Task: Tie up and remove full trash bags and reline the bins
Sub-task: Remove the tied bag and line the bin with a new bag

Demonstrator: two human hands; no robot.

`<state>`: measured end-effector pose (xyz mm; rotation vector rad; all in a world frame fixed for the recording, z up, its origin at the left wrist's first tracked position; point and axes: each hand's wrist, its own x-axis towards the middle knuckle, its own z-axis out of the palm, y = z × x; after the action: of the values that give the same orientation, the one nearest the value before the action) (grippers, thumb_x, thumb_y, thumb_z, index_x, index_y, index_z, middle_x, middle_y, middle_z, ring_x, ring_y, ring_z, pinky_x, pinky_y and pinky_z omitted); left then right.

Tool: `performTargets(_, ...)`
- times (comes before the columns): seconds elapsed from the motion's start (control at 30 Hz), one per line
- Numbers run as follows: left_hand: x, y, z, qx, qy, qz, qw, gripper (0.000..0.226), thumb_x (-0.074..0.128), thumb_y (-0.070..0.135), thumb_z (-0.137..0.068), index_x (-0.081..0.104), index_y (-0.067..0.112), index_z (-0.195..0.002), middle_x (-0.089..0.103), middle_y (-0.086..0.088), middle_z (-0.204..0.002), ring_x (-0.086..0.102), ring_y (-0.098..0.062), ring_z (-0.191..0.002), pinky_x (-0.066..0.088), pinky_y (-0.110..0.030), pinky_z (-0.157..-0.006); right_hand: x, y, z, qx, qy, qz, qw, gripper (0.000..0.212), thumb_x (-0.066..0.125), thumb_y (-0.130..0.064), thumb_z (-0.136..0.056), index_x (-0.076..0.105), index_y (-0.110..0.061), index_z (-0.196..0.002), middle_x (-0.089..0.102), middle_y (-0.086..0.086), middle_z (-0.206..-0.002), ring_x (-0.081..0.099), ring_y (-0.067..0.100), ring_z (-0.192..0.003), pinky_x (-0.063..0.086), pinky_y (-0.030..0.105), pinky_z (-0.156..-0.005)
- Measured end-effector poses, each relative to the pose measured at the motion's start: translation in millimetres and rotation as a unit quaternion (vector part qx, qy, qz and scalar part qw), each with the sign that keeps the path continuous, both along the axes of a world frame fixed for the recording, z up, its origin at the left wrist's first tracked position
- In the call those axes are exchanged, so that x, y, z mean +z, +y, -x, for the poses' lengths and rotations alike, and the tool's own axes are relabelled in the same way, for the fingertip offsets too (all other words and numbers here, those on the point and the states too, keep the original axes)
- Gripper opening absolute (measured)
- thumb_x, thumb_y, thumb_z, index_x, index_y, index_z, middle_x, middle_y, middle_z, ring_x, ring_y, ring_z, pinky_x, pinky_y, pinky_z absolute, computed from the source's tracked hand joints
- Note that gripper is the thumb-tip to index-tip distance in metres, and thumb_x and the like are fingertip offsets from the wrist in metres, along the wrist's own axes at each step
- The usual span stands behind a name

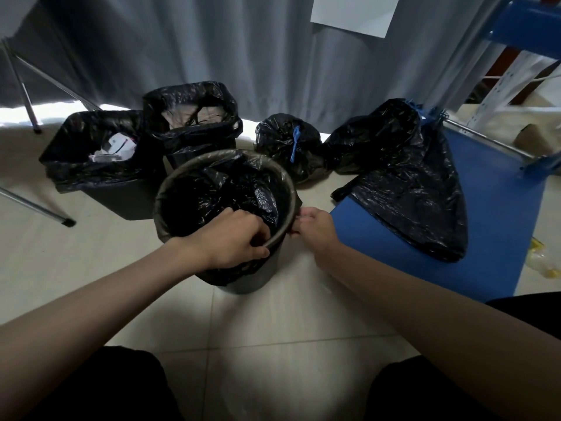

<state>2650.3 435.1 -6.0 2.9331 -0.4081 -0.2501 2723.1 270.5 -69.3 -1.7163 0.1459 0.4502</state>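
The round bin [243, 278] stood on the pale tiled floor [273, 323] just in front of the person, its dark cylindrical wall smooth and matte. A glossy, crinkled black liner [218, 189] sat inside it, the thin film stretched over the circular rim so that the rim showed through greyish and taut. The left hand [230, 238] lay over the near edge of the rim, fingers curled and thumb underneath, pinching the liner against the rim. The right hand [312, 223] was at the outside of the rim on the right, its fingertips drawn together on a fold of the liner; how firmly it held could not be told.

Behind the round bin stood two squarish bins. The left square bin [121, 199] wore a wrinkled black bag and held white paper scraps. The rear square bin [200, 150] was lined the same way, with its bag bunched loosely round the mouth. To the right a tied trash bag [282, 147], lumpy and rounded, sat on the floor, closed with a blue tie. Beyond it a larger black bag [409, 183] sprawled flat and shiny across a smooth blue platform [501, 208], blue ties at its top. Grey pleated curtains [243, 56] hung behind, with a white sheet of paper [355, 13] fixed to them.
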Motion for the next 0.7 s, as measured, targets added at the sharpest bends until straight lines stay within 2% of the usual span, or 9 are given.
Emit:
performTargets(0.07, 0, 1, 0, 0.0, 0.002, 0.001, 1.0, 0.023, 0.061, 0.048, -0.086, 0.066, 0.027, -0.092, 0.067, 0.01, -0.09, 0.06, -0.01, -0.093, 0.039, -0.034, -0.088, 6, 2, -2, -0.011, 0.004, -0.018, 1.0, 0.017, 0.053, 0.009, -0.083, 0.066, -0.001, -0.082, 0.064, 0.009, -0.071, 0.061, 0.022, -0.073, 0.058, 0.037, -0.074)
performTargets(0.13, 1, 3, 1, -0.003, -0.003, 0.004, 1.0, 0.023, 0.062, 0.048, -0.086, 0.066, 0.026, -0.09, 0.067, 0.01, -0.087, 0.06, -0.011, -0.09, 0.039, -0.033, -0.086, 11, 4, -2, -0.041, 0.038, -0.081, 0.995, 0.019, 0.047, 0.008, -0.079, 0.064, 0.0, -0.082, 0.06, 0.014, -0.074, 0.06, 0.026, -0.075, 0.058, 0.047, -0.082)
performTargets(0.2, 1, 3, 2, -0.004, -0.005, 0.005, 1.0, 0.023, 0.062, 0.049, -0.086, 0.065, 0.025, -0.087, 0.066, 0.01, -0.086, 0.06, -0.011, -0.089, 0.038, -0.032, -0.084, 15, 2, -1, -0.05, 0.077, -0.142, 0.986, 0.015, 0.049, 0.004, -0.081, 0.063, -0.002, -0.084, 0.063, 0.013, -0.076, 0.062, 0.025, -0.077, 0.059, 0.044, -0.083)
performTargets(0.3, 2, 3, 3, -0.001, -0.008, -0.002, 1.0, 0.021, 0.062, 0.049, -0.085, 0.063, 0.028, -0.083, 0.067, 0.01, -0.085, 0.06, -0.011, -0.088, 0.038, -0.032, -0.082, 15, -2, 0, -0.031, 0.079, -0.149, 0.985, 0.004, 0.056, -0.003, -0.085, 0.06, -0.005, -0.084, 0.063, 0.008, -0.074, 0.062, 0.023, -0.08, 0.058, 0.04, -0.083)
performTargets(0.43, 4, 1, 5, 0.011, -0.02, -0.011, 1.0, 0.022, 0.062, 0.049, -0.086, 0.065, 0.027, -0.085, 0.066, 0.01, -0.08, 0.06, -0.012, -0.086, 0.039, -0.032, -0.083, 11, -6, 0, -0.004, 0.049, -0.124, 0.991, 0.008, 0.057, -0.002, -0.089, 0.052, -0.008, -0.089, 0.059, 0.007, -0.078, 0.055, 0.02, -0.078, 0.048, 0.03, -0.067)
performTargets(0.47, 4, 1, 5, 0.011, -0.024, -0.014, 1.0, 0.023, 0.062, 0.049, -0.086, 0.065, 0.026, -0.086, 0.065, 0.009, -0.079, 0.06, -0.012, -0.086, 0.038, -0.032, -0.082, 12, -9, 1, 0.026, 0.04, -0.091, 0.995, 0.007, 0.057, -0.003, -0.09, 0.053, -0.008, -0.092, 0.058, 0.006, -0.079, 0.055, 0.018, -0.076, 0.047, 0.027, -0.065)
performTargets(0.53, 5, 1, 6, 0.009, -0.025, -0.019, 0.999, 0.024, 0.062, 0.049, -0.086, 0.065, 0.026, -0.085, 0.065, 0.009, -0.079, 0.06, -0.012, -0.087, 0.036, -0.032, -0.08, 5, -22, 1, 0.109, 0.032, 0.058, 0.992, 0.006, 0.059, -0.006, -0.092, 0.053, -0.008, -0.094, 0.057, 0.005, -0.078, 0.055, 0.014, -0.07, 0.047, 0.022, -0.059)
performTargets(0.63, 6, 1, 7, 0.002, -0.023, -0.03, 0.999, 0.024, 0.061, 0.05, -0.086, 0.065, 0.027, -0.087, 0.065, 0.01, -0.081, 0.059, -0.012, -0.09, 0.036, -0.033, -0.082, -12, -42, -1, 0.143, 0.02, 0.262, 0.954, 0.024, 0.058, -0.003, -0.093, 0.048, -0.015, -0.073, 0.055, 0.009, -0.077, 0.054, 0.021, -0.071, 0.049, 0.034, -0.065)
performTargets(0.7, 6, 2, 6, 0.0, -0.022, -0.035, 0.999, 0.023, 0.061, 0.05, -0.087, 0.066, 0.028, -0.089, 0.065, 0.011, -0.082, 0.059, -0.011, -0.09, 0.035, -0.032, -0.082, -17, -46, -3, 0.12, 0.011, 0.272, 0.955, 0.021, 0.054, -0.001, -0.092, 0.046, -0.014, -0.077, 0.056, 0.012, -0.081, 0.055, 0.024, -0.071, 0.048, 0.034, -0.062)
